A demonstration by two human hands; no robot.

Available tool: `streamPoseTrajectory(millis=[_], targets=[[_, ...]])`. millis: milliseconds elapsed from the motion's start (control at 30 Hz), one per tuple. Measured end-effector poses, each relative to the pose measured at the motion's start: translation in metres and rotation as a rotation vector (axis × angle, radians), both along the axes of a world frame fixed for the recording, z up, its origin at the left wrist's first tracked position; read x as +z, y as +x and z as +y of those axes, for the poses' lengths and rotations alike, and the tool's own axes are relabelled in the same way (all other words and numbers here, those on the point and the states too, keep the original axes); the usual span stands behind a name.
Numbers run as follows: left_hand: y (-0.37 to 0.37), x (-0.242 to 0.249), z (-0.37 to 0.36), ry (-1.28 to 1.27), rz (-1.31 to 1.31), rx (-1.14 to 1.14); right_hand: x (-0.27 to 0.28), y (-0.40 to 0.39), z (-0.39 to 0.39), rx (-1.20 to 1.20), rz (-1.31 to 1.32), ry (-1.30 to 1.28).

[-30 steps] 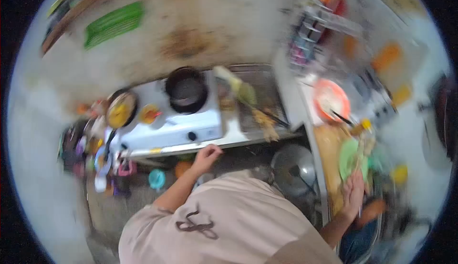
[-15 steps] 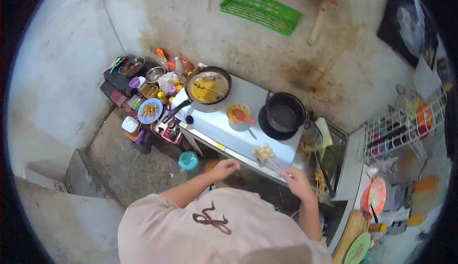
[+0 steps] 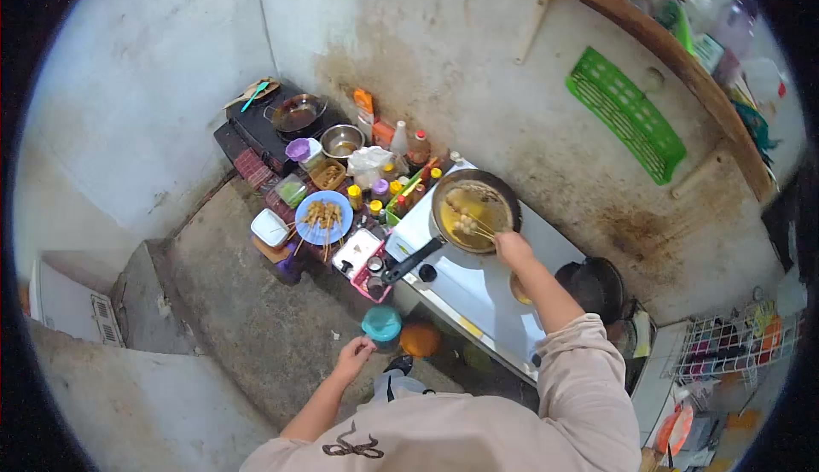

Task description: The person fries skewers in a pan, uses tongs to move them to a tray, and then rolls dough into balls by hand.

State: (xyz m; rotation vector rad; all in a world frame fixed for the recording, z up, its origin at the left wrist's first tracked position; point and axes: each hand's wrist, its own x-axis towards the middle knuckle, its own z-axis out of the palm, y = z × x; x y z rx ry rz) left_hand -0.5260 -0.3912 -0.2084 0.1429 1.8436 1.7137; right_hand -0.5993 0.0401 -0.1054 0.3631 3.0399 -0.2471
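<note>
My right hand [image 3: 514, 252] is closed on the stick ends of several skewers [image 3: 471, 223], threaded with pale, roundish pieces of food. Their food ends are down in the yellow liquid in the black frying pan [image 3: 518, 216], which sits on the white stove top. Away from the stove, my left hand [image 3: 354, 358] hangs over the floor with its fingers curled together and nothing visible in them. Just beyond it is a teal lidded container [image 3: 381, 323]. A blue plate [image 3: 308, 229] to the left of the pan carries browned skewers.
The pan's handle [image 3: 415, 260] sticks out over the stove's front edge. A black pot [image 3: 591, 288] stands on the stove's right part, partly behind my forearm. Bottles, a metal bowl [image 3: 342, 141] and a pink basket [image 3: 372, 281] crowd the left. An orange round object [image 3: 420, 340] is below the stove.
My right hand has carried the skewers from the stove's front right edge to the frying pan, lowering their food ends into it. The view has turned left; my left hand stays away from the stove.
</note>
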Motion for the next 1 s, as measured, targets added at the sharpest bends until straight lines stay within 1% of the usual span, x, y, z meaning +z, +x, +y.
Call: streamPoseTrajectory(millis=[67,167,200,300,400,500,600,700,733,767,800,833,867,900,967,1000], targets=[[-0.004,-0.001,-0.019,-0.014,-0.045,0.054,-0.010,-0.016,0.004,0.008,-0.127,0.011],[-0.007,-0.013,-0.039,-0.031,-0.069,0.098,-0.012,-0.025,0.001,0.125,0.048,0.001],[-0.007,-0.016,-0.042,-0.035,-0.070,0.107,-0.003,-0.028,-0.006,0.085,-0.030,0.005],[-0.009,-0.020,-0.043,0.011,-0.051,0.117,-0.009,-0.033,-0.005,0.079,0.052,0.013],[-0.011,-0.013,-0.039,-0.003,-0.063,0.115,-0.010,-0.034,-0.003,0.043,0.050,0.045],[-0.014,-0.018,-0.039,-0.061,-0.136,0.060,0.004,-0.025,-0.009,0.032,0.055,0.071],[-0.015,-0.024,-0.039,-0.038,-0.156,0.034,0.009,-0.020,-0.006,0.008,0.009,0.084],[-0.018,-0.029,-0.040,-0.012,-0.110,0.050,0.021,-0.017,-0.010,-0.141,-0.028,0.185],[-0.021,-0.027,-0.041,-0.030,-0.114,0.045,0.006,-0.022,0.002,-0.249,-0.040,0.165],[-0.023,-0.024,-0.042,-0.048,-0.118,0.039,-0.026,-0.032,0.027,-0.358,-0.053,0.144],[-0.024,-0.020,-0.043,-0.068,-0.122,0.032,-0.042,-0.039,0.042,-0.467,-0.065,0.121],[-0.024,-0.017,-0.044,-0.067,-0.132,0.045,-0.026,-0.042,0.032,-0.490,-0.144,0.123],[-0.024,-0.014,-0.044,-0.066,-0.142,0.056,0.013,-0.045,0.003,-0.514,-0.223,0.123],[-0.025,-0.012,-0.043,-0.066,-0.151,0.068,0.034,-0.046,-0.012,-0.537,-0.300,0.123],[-0.024,-0.025,-0.046,-0.034,-0.108,0.055,0.009,-0.050,0.005,-0.414,-0.165,0.138],[-0.024,-0.026,-0.047,-0.019,-0.085,0.048,0.007,-0.052,0.006,-0.354,-0.097,0.146]])
